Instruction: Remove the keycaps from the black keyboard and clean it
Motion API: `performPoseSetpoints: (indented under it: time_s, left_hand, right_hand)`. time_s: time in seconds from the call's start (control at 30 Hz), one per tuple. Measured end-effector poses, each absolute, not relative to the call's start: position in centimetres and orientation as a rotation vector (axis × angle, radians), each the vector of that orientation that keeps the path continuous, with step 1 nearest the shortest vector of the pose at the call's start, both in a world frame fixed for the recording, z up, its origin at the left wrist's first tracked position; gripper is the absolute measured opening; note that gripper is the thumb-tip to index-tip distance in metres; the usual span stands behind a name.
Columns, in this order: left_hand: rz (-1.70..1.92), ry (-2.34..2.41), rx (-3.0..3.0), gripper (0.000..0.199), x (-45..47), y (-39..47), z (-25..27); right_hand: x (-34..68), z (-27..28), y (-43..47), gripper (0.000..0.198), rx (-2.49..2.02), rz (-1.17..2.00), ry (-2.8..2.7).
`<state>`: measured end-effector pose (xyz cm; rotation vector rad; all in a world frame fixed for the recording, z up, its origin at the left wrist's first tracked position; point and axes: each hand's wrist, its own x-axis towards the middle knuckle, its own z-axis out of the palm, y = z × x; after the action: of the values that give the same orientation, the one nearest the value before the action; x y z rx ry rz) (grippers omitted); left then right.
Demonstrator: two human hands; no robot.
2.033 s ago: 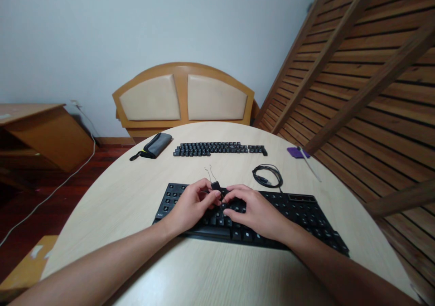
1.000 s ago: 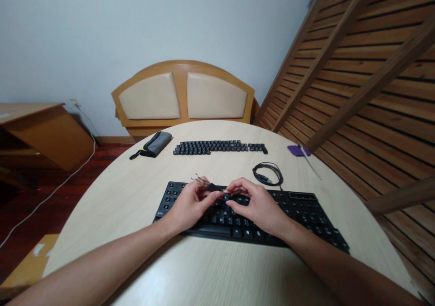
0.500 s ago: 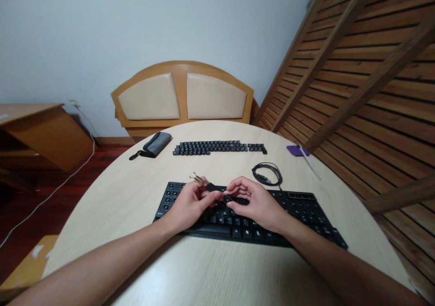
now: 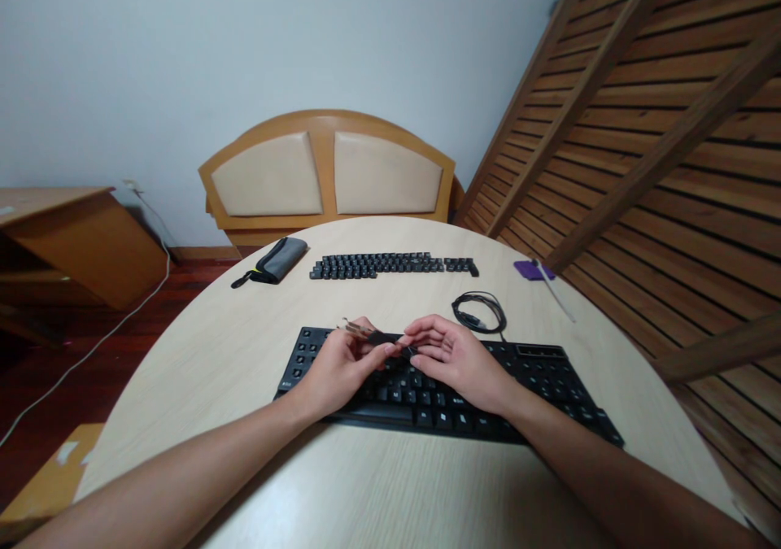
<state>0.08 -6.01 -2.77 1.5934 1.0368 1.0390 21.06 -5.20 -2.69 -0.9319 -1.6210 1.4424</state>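
Observation:
My left hand [image 4: 346, 363] is closed around a keycap puller [image 4: 379, 337] with a black grip and thin metal prongs pointing up and to the left. Close beside it, my right hand [image 4: 448, 360] has its fingers curled, thumb and fingertips at a small black piece that looks like a keycap [image 4: 408, 354]. Both hands are over a black keyboard [image 4: 439, 419] lying on the table. Keycaps are gone from its left part, where bare switches [image 4: 300, 360] show; caps remain in the lower middle. The hands hide part of the upper middle.
Rows of removed keycaps [image 4: 378, 266] lie behind the keyboard on the round table [image 4: 244, 337]. A grey pouch [image 4: 284, 259] is at the back left. The coiled cable [image 4: 479, 311] rests behind the keyboard; a purple cloth [image 4: 534, 270] and a thin white stick [image 4: 558, 295] lie right.
The puller has tilted in my left hand, its prongs now lower and further left. My right fingertips have shifted slightly around the small black piece.

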Motion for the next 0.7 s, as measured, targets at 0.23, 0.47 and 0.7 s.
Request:
performPoseSetpoints:
  time_s: [0.23, 0.47, 0.7]
  left_hand:
    - [1.029, 1.002, 1.528, 0.033, 0.23, -5.88, -2.69]
    - [1.078, 0.977, 1.488, 0.032, 0.04, -6.09, -2.71]
    - [1.082, 0.951, 1.477, 0.032, -0.01, -6.17, -2.69]
  right_hand:
    - [21.21, -2.56, -4.99, 0.036, -0.919, 1.455, -1.607]
    - [21.31, -2.79, -4.64, 0.04, -0.899, 1.477, -1.524]
    - [21.27, -2.96, -4.56, 0.039, -0.897, 1.508, -1.472]
